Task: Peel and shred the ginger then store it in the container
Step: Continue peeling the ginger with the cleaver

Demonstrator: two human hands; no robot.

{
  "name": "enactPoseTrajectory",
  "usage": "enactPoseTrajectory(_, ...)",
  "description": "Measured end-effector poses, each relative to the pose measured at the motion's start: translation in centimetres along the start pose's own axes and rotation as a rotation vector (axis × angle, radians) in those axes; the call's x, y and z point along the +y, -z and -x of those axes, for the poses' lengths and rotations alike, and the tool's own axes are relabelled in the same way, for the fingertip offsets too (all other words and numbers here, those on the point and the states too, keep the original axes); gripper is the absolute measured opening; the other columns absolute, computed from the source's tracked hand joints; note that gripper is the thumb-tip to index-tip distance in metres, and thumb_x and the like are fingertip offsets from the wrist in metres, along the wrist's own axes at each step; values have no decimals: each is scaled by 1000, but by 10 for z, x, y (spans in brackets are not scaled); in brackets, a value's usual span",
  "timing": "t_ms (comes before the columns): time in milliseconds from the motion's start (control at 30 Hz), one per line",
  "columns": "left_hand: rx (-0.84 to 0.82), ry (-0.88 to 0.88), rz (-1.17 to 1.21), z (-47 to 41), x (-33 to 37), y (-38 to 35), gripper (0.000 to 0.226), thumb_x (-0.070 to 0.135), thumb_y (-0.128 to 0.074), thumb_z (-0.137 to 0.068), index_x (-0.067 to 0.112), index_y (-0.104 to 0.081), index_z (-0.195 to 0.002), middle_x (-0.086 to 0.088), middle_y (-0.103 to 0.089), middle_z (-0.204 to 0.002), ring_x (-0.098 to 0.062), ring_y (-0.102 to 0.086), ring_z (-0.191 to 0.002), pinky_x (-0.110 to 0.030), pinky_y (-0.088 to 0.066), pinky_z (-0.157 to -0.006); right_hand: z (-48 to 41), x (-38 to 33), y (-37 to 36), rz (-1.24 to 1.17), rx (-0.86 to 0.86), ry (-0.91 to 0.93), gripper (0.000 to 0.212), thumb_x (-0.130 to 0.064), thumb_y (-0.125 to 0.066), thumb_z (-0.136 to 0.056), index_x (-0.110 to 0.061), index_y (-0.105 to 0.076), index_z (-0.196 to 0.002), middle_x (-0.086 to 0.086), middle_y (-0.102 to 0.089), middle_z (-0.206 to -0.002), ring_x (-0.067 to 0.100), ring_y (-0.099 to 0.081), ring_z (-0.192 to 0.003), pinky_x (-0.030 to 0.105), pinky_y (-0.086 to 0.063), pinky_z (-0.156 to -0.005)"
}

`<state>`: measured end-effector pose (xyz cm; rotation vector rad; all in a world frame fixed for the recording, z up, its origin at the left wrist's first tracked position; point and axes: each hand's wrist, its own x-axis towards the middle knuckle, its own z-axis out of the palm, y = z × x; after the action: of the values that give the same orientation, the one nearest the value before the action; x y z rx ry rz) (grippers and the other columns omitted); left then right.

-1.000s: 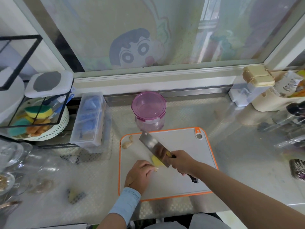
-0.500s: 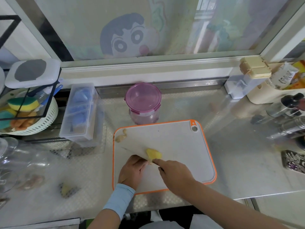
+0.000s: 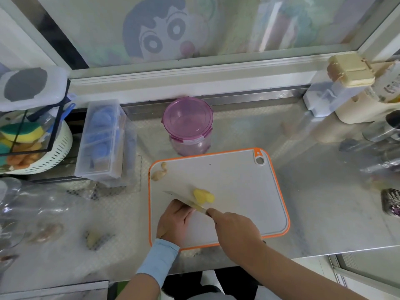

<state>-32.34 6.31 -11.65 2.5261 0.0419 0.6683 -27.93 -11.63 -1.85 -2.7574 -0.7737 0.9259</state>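
- The right hand (image 3: 236, 230) is clenched round the handle of a knife (image 3: 181, 200), forefinger pointing along it; the blade shows edge-on, slanting across the near left part of the board.
- The left hand (image 3: 175, 224) rests on the board with curled fingers, knuckles close against the blade; I cannot tell whether it holds anything.
- A steel counter (image 3: 313, 202) carries everything.
- The grey cutting board (image 3: 238, 180), rimmed in orange, lies at its middle.
- The container (image 3: 187, 124), a clear jar with a purple lid clipped on, stands just behind the board's far edge.
- The peeled ginger (image 3: 203, 195), yellow, lies on the board against the blade's far side, apart from the left hand.
- Pale ginger scraps (image 3: 159, 173) sit in the board's far left corner.
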Motion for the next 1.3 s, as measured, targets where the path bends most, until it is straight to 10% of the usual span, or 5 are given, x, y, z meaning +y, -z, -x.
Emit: enactPoseTrajectory(1300, -136, 135, 115, 3, -1, 2, 19, 23, -58, -89, 16, -75, -84, 2, -69, -95, -15, -60, -95, -20, -48, -79, -26, 1, 10, -87, -96, -21, 44, -2, -39, -88, -23, -46, -126, -2, -43, -73, 26, -52, -69, 33, -41, -58)
